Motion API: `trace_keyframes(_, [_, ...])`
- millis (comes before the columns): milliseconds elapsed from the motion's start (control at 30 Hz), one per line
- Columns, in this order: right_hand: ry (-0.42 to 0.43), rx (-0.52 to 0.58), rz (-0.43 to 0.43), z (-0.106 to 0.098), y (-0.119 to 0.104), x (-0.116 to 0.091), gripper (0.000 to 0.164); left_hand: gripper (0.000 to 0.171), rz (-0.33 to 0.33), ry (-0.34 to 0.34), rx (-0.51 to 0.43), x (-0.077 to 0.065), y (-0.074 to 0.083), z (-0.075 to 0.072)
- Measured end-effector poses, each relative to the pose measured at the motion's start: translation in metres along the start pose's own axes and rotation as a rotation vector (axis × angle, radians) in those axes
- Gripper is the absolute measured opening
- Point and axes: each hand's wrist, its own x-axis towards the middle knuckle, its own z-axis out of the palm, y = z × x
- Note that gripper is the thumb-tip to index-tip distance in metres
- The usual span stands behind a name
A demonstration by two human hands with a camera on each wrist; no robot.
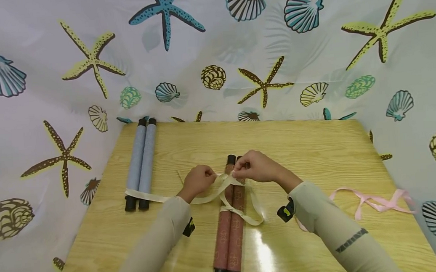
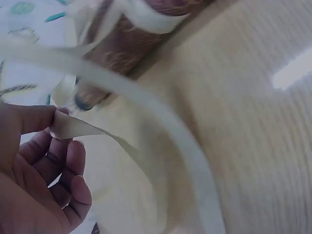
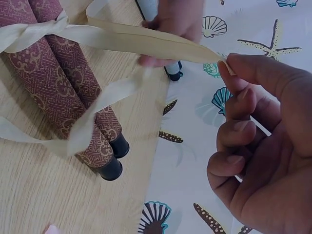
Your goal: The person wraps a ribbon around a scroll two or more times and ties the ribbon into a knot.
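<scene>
Two dark red patterned scrolls [image 1: 229,240] with black end caps lie side by side on the table. A cream ribbon [image 3: 156,41] wraps round their middle, crossing in a knot or twist [image 3: 57,25] on top. My left hand [image 1: 198,180] pinches one length of the ribbon [image 2: 78,127] between thumb and forefinger, just left of the scrolls' far end. Above that far end my right hand [image 1: 258,167] pinches another length between thumb and fingertip. Loose ribbon loops hang around the scrolls, and one tail runs left to the blue scrolls.
Two pale blue scrolls [image 1: 143,158] with black caps lie at the table's left, the cream tail across their near ends. A pink ribbon [image 1: 382,203] lies loose on the right. The wooden table [image 1: 298,143] meets a shell-and-starfish printed cloth [image 1: 196,95] behind and at the sides.
</scene>
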Motion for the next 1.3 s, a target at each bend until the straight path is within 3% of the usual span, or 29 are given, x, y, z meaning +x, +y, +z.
trace_keyframes(167, [0.004, 0.003, 0.003, -0.001, 0.002, -0.001, 0.025, 0.023, -0.061, 0.093, -0.227, -0.007, -0.005, -0.031])
trace_keyframes(467, [0.003, -0.006, 0.017, 0.000, 0.001, -0.002, 0.027, 0.022, -0.126, 0.169, -0.438, -0.021, -0.008, -0.078])
trace_keyframes(667, [0.014, 0.000, 0.022, 0.000, 0.005, -0.002, 0.020, 0.021, -0.130, 0.239, -0.502, -0.032, -0.012, -0.104])
trace_keyframes(833, [0.024, -0.008, 0.039, -0.001, 0.005, -0.001, 0.020, 0.024, -0.151, 0.258, -0.508, -0.044, -0.012, -0.123])
trace_keyframes(1000, [0.021, 0.001, 0.042, -0.002, 0.004, -0.001, 0.021, 0.025, -0.155, 0.253, -0.519, -0.061, 0.000, -0.135])
trace_keyframes(1300, [0.008, -0.025, 0.052, -0.004, 0.009, 0.002, 0.021, 0.023, -0.085, 0.211, -0.611, -0.095, 0.026, -0.142])
